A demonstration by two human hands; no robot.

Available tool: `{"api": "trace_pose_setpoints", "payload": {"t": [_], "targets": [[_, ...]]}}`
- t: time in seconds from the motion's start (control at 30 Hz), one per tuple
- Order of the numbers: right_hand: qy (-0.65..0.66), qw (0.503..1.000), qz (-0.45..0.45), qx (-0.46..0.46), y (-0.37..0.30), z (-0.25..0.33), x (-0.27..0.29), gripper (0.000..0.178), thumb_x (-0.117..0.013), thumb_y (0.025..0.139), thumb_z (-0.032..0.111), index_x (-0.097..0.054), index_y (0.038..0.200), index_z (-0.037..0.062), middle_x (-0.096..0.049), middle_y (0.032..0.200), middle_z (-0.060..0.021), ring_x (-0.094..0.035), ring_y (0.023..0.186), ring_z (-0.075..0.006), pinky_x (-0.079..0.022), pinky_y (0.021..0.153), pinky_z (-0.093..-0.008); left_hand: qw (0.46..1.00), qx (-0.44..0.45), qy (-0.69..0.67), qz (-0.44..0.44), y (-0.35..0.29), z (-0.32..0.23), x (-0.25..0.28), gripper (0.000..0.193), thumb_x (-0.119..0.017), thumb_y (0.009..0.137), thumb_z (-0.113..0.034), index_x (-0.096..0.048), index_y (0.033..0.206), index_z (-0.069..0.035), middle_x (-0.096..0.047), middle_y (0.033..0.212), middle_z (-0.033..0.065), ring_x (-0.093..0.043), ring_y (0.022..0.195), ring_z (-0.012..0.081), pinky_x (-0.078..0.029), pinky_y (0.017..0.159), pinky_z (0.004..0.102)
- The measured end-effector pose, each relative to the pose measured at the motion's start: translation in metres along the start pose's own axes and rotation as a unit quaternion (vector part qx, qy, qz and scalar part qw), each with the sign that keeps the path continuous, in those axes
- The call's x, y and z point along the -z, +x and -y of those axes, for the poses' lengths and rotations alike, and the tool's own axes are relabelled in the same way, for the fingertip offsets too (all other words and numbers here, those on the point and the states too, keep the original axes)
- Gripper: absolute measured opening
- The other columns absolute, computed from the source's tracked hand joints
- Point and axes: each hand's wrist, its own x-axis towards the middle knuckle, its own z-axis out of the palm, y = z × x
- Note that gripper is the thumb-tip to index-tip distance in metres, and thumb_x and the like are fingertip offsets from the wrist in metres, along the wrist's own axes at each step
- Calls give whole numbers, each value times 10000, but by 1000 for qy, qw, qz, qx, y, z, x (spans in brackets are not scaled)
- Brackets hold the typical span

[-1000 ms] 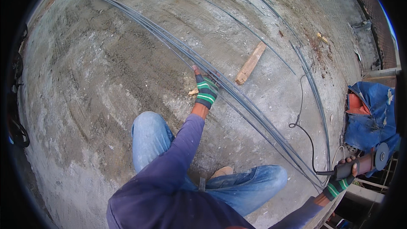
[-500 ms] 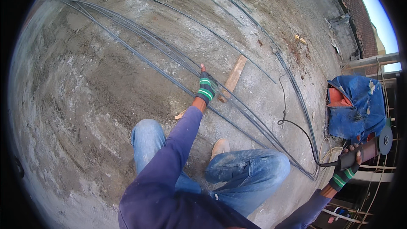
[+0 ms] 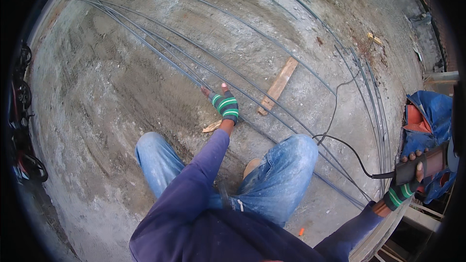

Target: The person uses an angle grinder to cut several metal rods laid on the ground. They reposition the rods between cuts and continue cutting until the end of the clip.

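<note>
My left hand (image 3: 224, 104), in a dark fingerless glove with green and white stripes, reaches palm down over the nearest steel rods (image 3: 170, 65). Thumb and forefinger are spread apart at the rods; the other fingers are hidden. Out at the right, my right hand (image 3: 408, 177), in a matching glove, is wrapped round the body of an angle grinder (image 3: 433, 159). The grinder's disc is partly lost in the dark rim of the view. A black power cable (image 3: 350, 150) runs from its rear end across the rods.
A wooden plank (image 3: 279, 85) lies under some rods. More rods (image 3: 376, 99) stretch along the right side. A blue tarpaulin with orange lining (image 3: 434, 106) is bundled beyond the grinder. Motorbikes (image 3: 23, 111) stand at the far left. A small orange object (image 3: 301, 232) lies by my right knee.
My left hand has shifted from the farther rods onto the nearest ones, and its fingers have spread. The grinder stays in my right hand. The view has swung left, bringing the motorbikes in.
</note>
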Motion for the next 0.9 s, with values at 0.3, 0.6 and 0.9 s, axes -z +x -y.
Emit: {"api": "trace_pose_setpoints", "payload": {"t": [0.3, 0.6, 0.9], "targets": [[-24, 1000, 7, 3, 65, 15, 38, 679, -705, 974, 163, -381, 1563, 68, -581, 1284, -85, -581, 1125, -207, -517, 990, -389, 773, -486, 297, 279, 3, 13, 60, 1071, -750, 875, -635, -306, 1693, -106, -128, 1801, 201, -101, 1659, 435, -47, 1324, 586], [-136, 990, -50, 3, 52, 70, 105, 666, -743, 953, 230, -453, 1524, 47, -610, 1267, -83, -616, 1090, -193, -551, 934, -337, 287, -549, 468, 630, -4, -44, 57, 1237, -903, 713, -571, -306, 1686, -95, -285, 1723, 271, -367, 1552, 463, -310, 1245, 592], [-139, 966, -186, -110, -67, 183, 283, 555, -706, 1034, 309, -539, 1491, 43, -663, 1261, -62, -642, 1115, -186, -530, 1000, -325, 214, -490, 478, 697, 3, -20, 25, 1027, -893, 726, -384, -457, 1560, 28, -535, 1519, 313, -531, 1398, 474, -420, 1167, 556]]}}
